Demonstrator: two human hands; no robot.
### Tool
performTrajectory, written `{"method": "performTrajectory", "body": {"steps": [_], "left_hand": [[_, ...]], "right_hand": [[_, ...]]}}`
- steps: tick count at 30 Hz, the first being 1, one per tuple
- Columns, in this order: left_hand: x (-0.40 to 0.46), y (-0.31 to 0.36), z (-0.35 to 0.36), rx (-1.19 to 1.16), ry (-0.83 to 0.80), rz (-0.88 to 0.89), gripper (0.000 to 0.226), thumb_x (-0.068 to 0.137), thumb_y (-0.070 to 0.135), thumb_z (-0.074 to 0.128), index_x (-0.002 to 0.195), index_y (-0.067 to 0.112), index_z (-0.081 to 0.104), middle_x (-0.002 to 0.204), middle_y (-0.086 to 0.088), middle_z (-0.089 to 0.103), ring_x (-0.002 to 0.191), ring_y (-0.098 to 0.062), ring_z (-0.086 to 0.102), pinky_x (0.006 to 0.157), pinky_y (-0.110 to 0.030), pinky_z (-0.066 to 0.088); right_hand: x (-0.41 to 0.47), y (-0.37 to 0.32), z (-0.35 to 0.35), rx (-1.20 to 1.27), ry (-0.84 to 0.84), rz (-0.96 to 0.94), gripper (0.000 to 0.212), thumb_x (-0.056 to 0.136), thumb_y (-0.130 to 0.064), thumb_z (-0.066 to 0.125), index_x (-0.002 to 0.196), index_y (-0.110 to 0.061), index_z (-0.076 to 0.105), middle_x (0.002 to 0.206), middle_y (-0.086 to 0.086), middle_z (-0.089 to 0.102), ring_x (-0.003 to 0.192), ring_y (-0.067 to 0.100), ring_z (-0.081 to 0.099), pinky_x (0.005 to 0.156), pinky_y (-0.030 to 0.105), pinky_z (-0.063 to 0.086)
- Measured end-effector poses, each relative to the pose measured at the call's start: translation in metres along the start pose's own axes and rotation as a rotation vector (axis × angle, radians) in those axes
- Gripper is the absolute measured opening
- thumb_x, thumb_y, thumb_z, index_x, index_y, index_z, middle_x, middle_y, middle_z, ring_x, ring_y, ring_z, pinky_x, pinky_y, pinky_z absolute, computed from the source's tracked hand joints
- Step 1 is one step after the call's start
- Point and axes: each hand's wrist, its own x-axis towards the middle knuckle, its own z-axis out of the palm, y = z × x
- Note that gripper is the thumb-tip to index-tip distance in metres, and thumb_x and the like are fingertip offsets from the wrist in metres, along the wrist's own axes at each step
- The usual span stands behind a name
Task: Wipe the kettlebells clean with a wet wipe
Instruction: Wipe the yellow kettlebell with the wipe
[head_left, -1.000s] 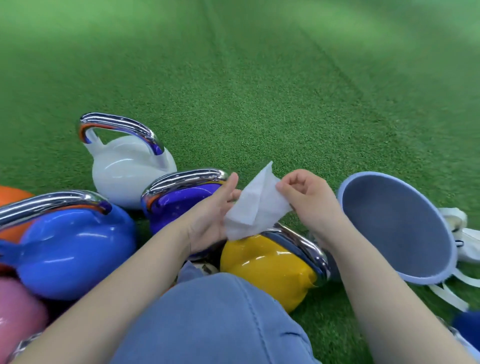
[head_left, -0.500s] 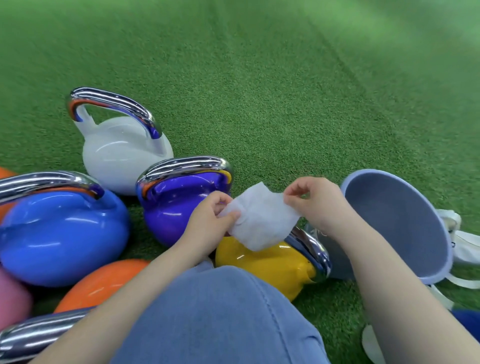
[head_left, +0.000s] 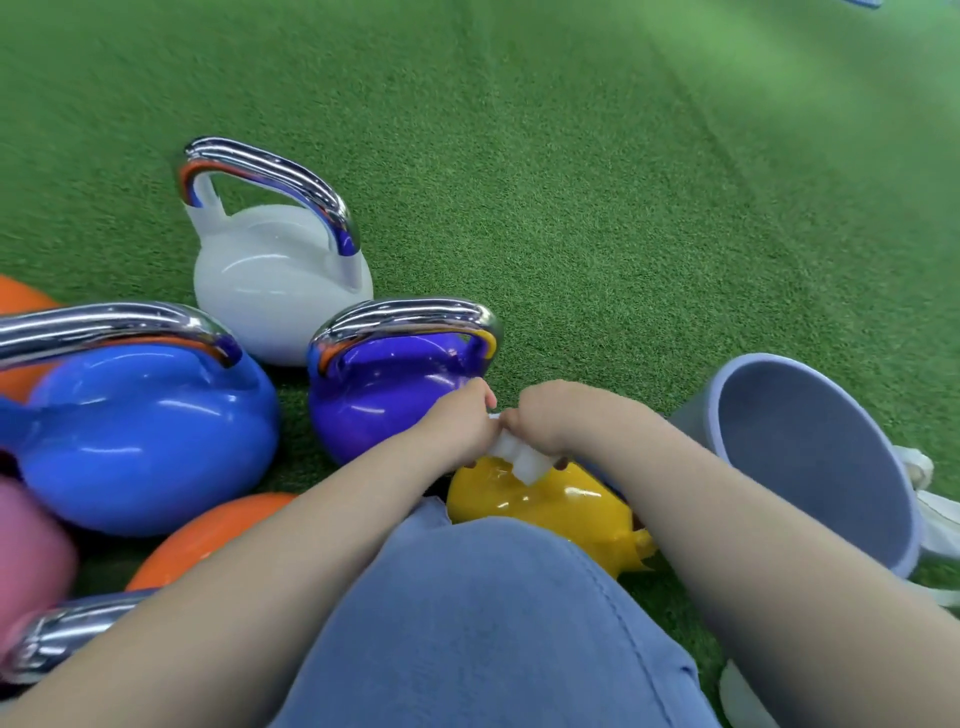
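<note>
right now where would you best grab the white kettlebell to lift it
Take the white kettlebell by its chrome handle, coming down from above. It stands upright on the turf, the handle arching clear over the smooth round body with an open gap for fingers.

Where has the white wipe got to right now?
In the head view the wet wipe sits low and centre, bunched between the left hand and right hand, just above the yellow kettlebell and beside the purple kettlebell.
</note>
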Motion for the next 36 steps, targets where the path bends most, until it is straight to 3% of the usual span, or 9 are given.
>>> {"method": "performTrajectory", "body": {"steps": [4,7,12,14,18,22,24,28,36], "left_hand": [[0.0,-0.023,-0.012,0.16,-0.157,-0.057,0.023,0.088,0.021,0.056,0.11,0.016,0.053,0.108,-0.011,0.059,0.099,-0.027,0.055,0.084,-0.033,0.045],[-0.002,-0.033,-0.023,0.317,-0.329,-0.037,0.025,0.087,0.02,0.057,0.112,0.017,0.055,0.117,-0.007,0.058,0.106,-0.023,0.052,0.094,-0.034,0.04],[0.0,-0.034,-0.025,0.433,-0.468,0.055,0.045,0.09,0.018,0.054,0.135,0.019,0.046,0.134,-0.005,0.05,0.117,-0.022,0.047,0.101,-0.034,0.035],[0.0,-0.036,-0.023,0.503,-0.505,0.064,0.047,0.092,0.02,0.054,0.138,0.021,0.042,0.139,-0.002,0.047,0.123,-0.023,0.045,0.102,-0.033,0.034],[0.002,-0.039,-0.022,0.49,-0.549,0.055,0.045,0.091,0.018,0.054,0.135,0.02,0.044,0.135,-0.004,0.05,0.122,-0.025,0.047,0.102,-0.032,0.036],[0.0,-0.038,-0.022,0.472,-0.55,0.041,0.056,0.093,0.017,0.053,0.144,0.024,0.031,0.141,-0.005,0.045,0.125,-0.025,0.045,0.105,-0.036,0.035],[-0.001,-0.037,-0.022,0.484,-0.551,0.055,0.056,0.093,0.017,0.053,0.144,0.024,0.031,0.142,-0.005,0.043,0.126,-0.025,0.044,0.105,-0.035,0.035],[0.001,-0.04,-0.02,0.53,-0.571,0.052,0.051,0.091,0.018,0.055,0.14,0.021,0.038,0.139,-0.006,0.046,0.123,-0.027,0.045,0.104,-0.035,0.035],[-0.002,-0.037,-0.02,0.538,-0.569,0.054,0.062,0.092,0.018,0.055,0.146,0.026,0.025,0.147,-0.005,0.035,0.13,-0.027,0.039,0.107,-0.036,0.033]], "right_hand": [[0.01,-0.009,-0.024,-0.123,-0.186,-0.038,0.03,0.101,-0.025,0.033,0.089,-0.006,0.053,0.067,0.004,0.047,0.054,0.016,0.041,0.035,0.013,0.036],[0.024,-0.016,-0.031,-0.247,-0.257,-0.015,0.045,0.102,-0.032,0.031,0.065,-0.011,0.047,0.063,0.002,0.043,0.05,0.014,0.037,0.041,0.021,0.032],[0.056,-0.031,-0.022,-0.308,-0.344,0.028,0.028,0.099,-0.034,0.04,0.087,-0.012,0.052,0.077,0.006,0.053,0.058,0.017,0.044,0.048,0.024,0.041],[0.065,-0.038,-0.009,-0.376,-0.356,-0.048,0.013,0.098,-0.026,0.043,0.094,-0.016,0.05,0.087,0.001,0.054,0.078,0.02,0.048,0.064,0.019,0.043],[0.057,-0.038,-0.004,-0.431,-0.371,-0.049,0.028,0.099,-0.024,0.04,0.118,-0.008,0.052,0.105,0.007,0.055,0.102,0.026,0.05,0.083,0.029,0.039],[0.045,-0.026,-0.026,-0.393,-0.402,-0.018,0.044,0.098,-0.038,0.039,0.099,-0.001,0.062,0.075,0.009,0.059,0.057,0.02,0.053,0.036,0.015,0.042],[0.047,-0.029,-0.027,-0.44,-0.428,-0.022,0.039,0.098,-0.037,0.038,0.085,-0.008,0.06,0.071,0.006,0.056,0.058,0.019,0.05,0.046,0.021,0.044],[0.059,-0.047,-0.005,-0.526,-0.326,-0.047,0.02,0.098,-0.034,0.041,0.113,-0.023,0.05,0.106,0.003,0.049,0.09,0.023,0.044,0.087,0.032,0.04],[0.046,-0.037,-0.003,-0.677,-0.217,-0.116,0.036,0.094,-0.024,0.051,0.128,-0.01,0.051,0.129,0.006,0.054,0.106,0.026,0.052,0.082,0.032,0.04]]}}
